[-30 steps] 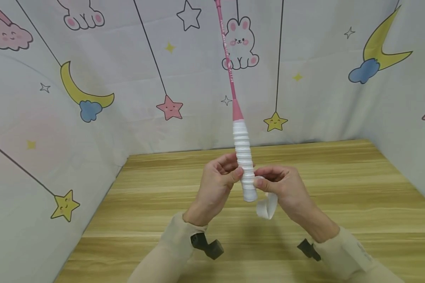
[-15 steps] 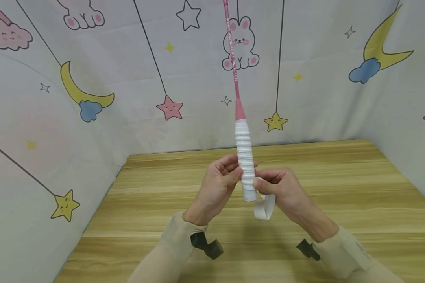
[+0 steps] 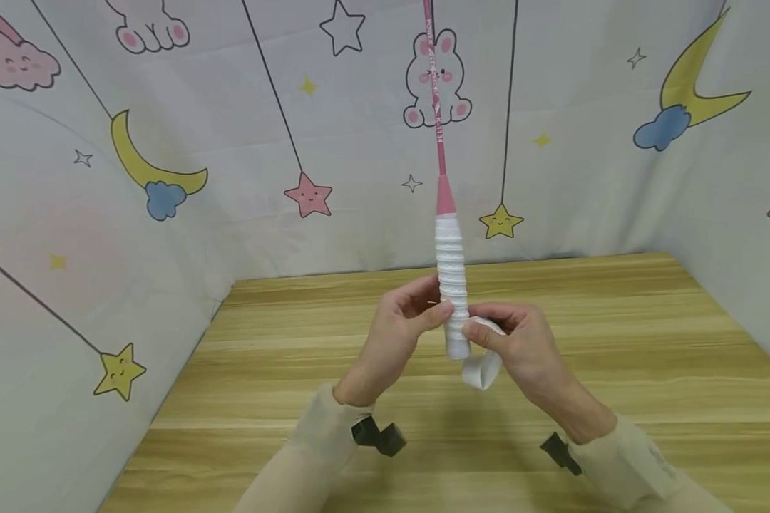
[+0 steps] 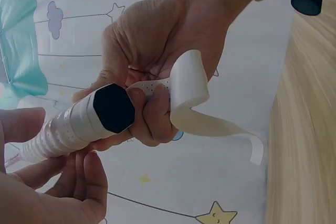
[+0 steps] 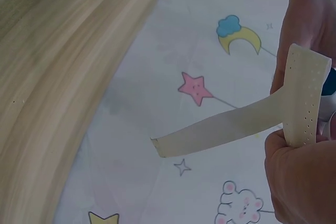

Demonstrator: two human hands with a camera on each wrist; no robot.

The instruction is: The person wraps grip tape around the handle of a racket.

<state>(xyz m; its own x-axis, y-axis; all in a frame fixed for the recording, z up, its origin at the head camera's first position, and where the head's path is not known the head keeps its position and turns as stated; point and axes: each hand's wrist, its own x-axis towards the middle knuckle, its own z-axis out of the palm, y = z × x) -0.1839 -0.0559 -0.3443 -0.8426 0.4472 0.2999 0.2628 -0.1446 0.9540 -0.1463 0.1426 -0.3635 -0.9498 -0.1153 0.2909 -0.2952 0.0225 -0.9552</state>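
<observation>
A badminton racket with a pink shaft (image 3: pixel 439 107) is held nearly upright; its head lies outside the head view. Ridged white grip tape covers the handle (image 3: pixel 450 263), whose dark octagonal butt end (image 4: pixel 114 108) shows in the left wrist view. My left hand (image 3: pixel 398 328) holds the lower handle between thumb and fingers. On the other side, close to the butt, my right hand (image 3: pixel 520 342) pinches the perforated overgrip tape (image 3: pixel 481 370). A loose length of that tape (image 5: pixel 226 124) curls below the right hand and ends free.
Beneath the hands spreads a wood-grain table (image 3: pixel 282 342). A white cloth (image 3: pixel 359 228) printed with stars, moons and rabbits hangs behind and along the sides. Each wrist wears a dark camera mount, such as the left mount (image 3: pixel 378 436).
The shaft has swung right, from leaning left to almost vertical. The handle and left hand have shifted slightly right. Below the right hand, the tape's loose loop has swayed a little.
</observation>
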